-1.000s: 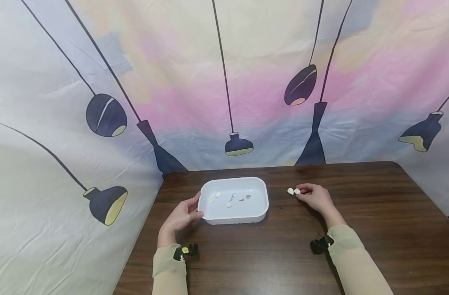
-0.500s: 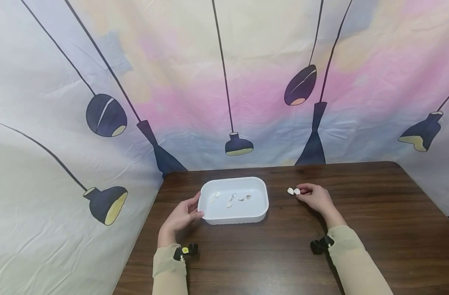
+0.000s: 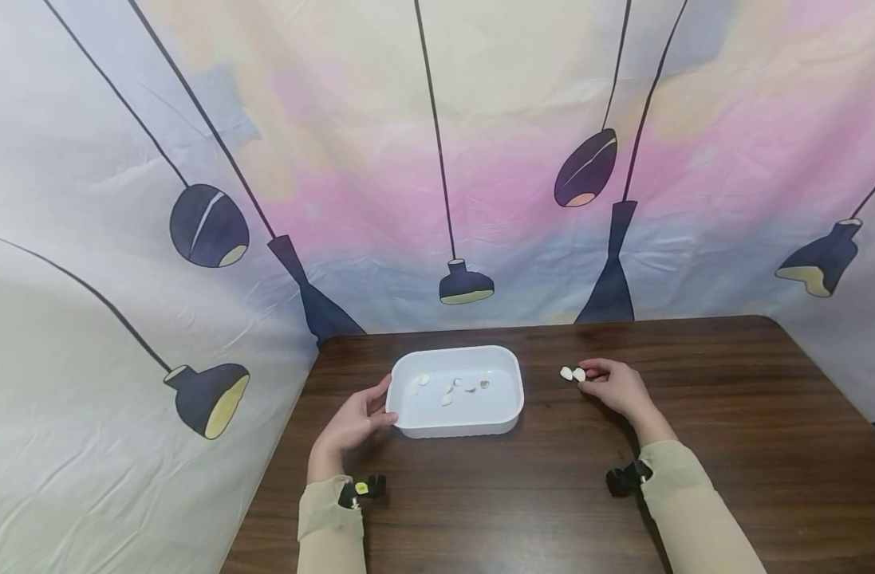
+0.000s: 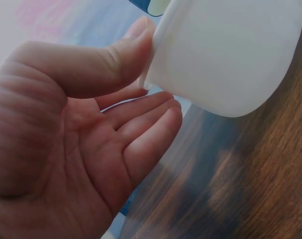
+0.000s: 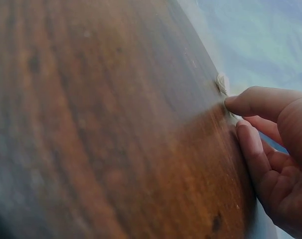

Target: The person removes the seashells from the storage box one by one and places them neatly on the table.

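My left hand [image 3: 351,418] holds the left end of a white plastic tray [image 3: 459,429], thumb and fingers at its rim. Seen from the left wrist, the thumb [image 4: 111,67] lies against the white tray wall [image 4: 216,59], while the other fingers stretch underneath and beside it. Inside the tray lie several small seashells [image 3: 447,400]. To the right, my right hand [image 3: 616,388] pinches a small white seashell [image 3: 579,374] at the tabletop. Another white seashell [image 3: 566,373] lies right beside it, ribbed in the right wrist view [image 5: 222,83]. The fingertips partly hide the pinched shell there.
The dark wooden table [image 3: 494,510] carries everything. Behind it hangs a cloth backdrop [image 3: 351,159] printed with lamps, close to the table's back edge. Black wrist cameras [image 3: 627,478] sit on both sleeves.
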`<state>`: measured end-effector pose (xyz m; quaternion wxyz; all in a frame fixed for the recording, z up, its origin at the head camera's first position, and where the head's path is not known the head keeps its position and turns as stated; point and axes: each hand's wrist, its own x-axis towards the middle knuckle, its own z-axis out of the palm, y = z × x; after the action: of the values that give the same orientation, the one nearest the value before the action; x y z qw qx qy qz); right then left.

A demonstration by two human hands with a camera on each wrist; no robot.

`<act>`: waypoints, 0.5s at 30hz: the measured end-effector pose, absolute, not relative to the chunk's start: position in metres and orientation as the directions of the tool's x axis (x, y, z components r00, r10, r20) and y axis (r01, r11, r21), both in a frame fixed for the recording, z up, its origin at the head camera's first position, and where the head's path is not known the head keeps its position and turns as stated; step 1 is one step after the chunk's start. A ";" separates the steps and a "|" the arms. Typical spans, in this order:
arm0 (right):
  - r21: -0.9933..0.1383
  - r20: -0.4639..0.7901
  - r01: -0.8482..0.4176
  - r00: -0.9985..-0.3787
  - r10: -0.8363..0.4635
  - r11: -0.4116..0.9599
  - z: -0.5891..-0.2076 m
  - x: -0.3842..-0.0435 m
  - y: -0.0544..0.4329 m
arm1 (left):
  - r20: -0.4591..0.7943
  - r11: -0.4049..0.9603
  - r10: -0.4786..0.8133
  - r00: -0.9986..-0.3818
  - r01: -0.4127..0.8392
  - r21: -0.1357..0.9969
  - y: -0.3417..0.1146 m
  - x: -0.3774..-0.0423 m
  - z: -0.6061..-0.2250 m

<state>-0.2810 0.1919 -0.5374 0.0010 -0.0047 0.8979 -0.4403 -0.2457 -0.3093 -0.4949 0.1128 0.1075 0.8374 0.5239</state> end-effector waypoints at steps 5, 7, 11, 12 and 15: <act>-0.791 0.003 -0.006 -1.000 -0.006 0.612 -0.541 -0.283 0.193 | -0.082 0.413 0.299 -0.951 0.052 0.909 -0.309 -0.245 -0.495; -0.790 0.006 -0.008 -1.000 -0.005 0.613 -0.542 -0.283 0.193 | -0.080 0.413 0.300 -0.951 0.054 0.909 -0.309 -0.245 -0.495; -0.785 0.012 -0.012 -1.000 -0.004 0.619 -0.543 -0.284 0.192 | -0.076 0.418 0.304 -0.950 0.061 0.906 -0.309 -0.245 -0.496; -0.784 0.014 -0.013 -1.000 -0.003 0.620 -0.543 -0.284 0.192 | -0.074 0.422 0.305 -0.949 0.065 0.905 -0.309 -0.246 -0.496; -0.780 0.019 -0.014 -1.000 0.001 0.626 -0.541 -0.284 0.192 | -0.073 0.423 0.307 -0.949 0.067 0.904 -0.309 -0.246 -0.496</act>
<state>-0.2835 0.1918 -0.5411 -0.0089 -0.0035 0.9015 -0.4327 -0.2459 -0.3092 -0.4958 0.1141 0.1119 0.8357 0.5255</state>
